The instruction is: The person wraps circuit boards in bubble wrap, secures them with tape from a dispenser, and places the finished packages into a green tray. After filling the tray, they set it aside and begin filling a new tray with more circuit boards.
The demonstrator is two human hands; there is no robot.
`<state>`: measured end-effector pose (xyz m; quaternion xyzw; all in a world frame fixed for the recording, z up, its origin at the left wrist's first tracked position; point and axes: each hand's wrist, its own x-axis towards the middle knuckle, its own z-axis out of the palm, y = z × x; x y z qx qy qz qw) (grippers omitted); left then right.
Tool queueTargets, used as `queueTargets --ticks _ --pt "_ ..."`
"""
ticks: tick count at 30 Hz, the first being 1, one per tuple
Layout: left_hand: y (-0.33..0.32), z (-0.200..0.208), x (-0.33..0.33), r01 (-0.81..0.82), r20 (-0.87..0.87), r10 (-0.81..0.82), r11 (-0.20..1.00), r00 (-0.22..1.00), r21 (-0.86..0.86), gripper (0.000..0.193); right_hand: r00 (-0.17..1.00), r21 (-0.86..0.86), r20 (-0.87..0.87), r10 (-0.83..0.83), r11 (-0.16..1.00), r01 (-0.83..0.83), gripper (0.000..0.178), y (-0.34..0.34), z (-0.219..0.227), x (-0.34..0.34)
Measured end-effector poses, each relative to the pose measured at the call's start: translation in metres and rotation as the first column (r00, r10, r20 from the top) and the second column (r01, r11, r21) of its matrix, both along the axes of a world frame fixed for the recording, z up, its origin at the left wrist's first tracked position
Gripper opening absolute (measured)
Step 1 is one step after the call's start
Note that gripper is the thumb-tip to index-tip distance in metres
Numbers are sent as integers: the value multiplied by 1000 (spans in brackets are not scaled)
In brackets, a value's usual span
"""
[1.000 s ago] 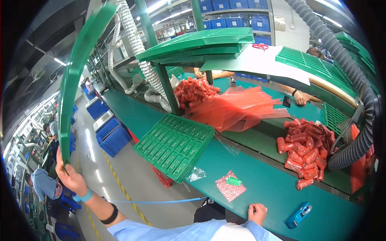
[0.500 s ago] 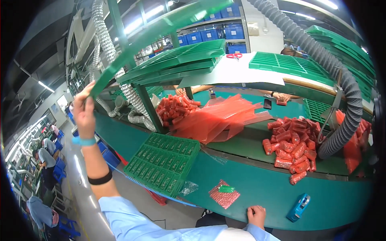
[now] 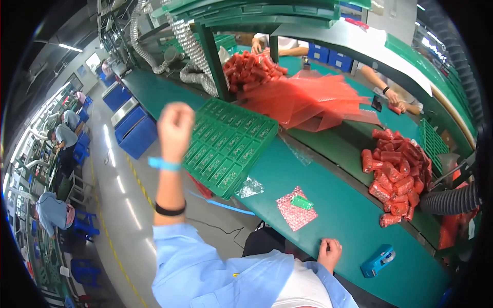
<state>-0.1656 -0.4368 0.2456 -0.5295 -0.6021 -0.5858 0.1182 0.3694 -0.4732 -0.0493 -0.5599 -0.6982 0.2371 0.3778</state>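
Observation:
My left hand (image 3: 176,131), with a blue band and a black band on its arm, is raised beside the green compartment tray (image 3: 226,141). Motion smears its curled fingers; nothing visible is in them. The tray sticks out over the bench's left edge, with small parts in its compartments. At the bench's near edge, my right hand (image 3: 329,252) rests with its fingers folded in and nothing seen in them. Ahead of it lies a small green piece (image 3: 301,201) on a pinkish-red bubble-wrap sheet (image 3: 294,216). Right of that hand is a blue tape dispenser (image 3: 378,261).
Red wrapped bundles (image 3: 395,177) are heaped on the right, more (image 3: 251,69) at the back. Red plastic sheets (image 3: 313,100) lie between. Green trays (image 3: 262,15) sit on the overhead shelf. A grey hose (image 3: 449,203) hangs right. Across the bench, another person's hands (image 3: 398,102) hold a red bundle.
My left hand has let go of a green tray held up by the shelf and come down toward the tray on the bench. The view has turned left and down. My right hand stays put.

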Motion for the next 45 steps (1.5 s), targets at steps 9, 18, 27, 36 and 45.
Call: queueTargets --ticks 9,18,27,36,45 --pt "-57 -195 85 -354 -461 103 791 881 -500 33 998 -4 43 34 999 -34 8 3 -1 -6" --pt "-49 -206 104 -418 -429 195 743 882 -522 46 999 -11 29 22 1000 -22 6 7 0 -6" --pt "-53 -217 100 -484 -497 222 722 839 -494 45 999 12 2 41 999 -41 6 13 2 -8" --pt "-38 -203 102 -314 -165 270 740 949 -594 33 1000 22 -6 25 999 -25 6 15 -4 -2" --pt "-48 -212 101 -432 -442 223 778 869 -456 28 998 -1 -43 51 999 -52 7 15 0 -3"
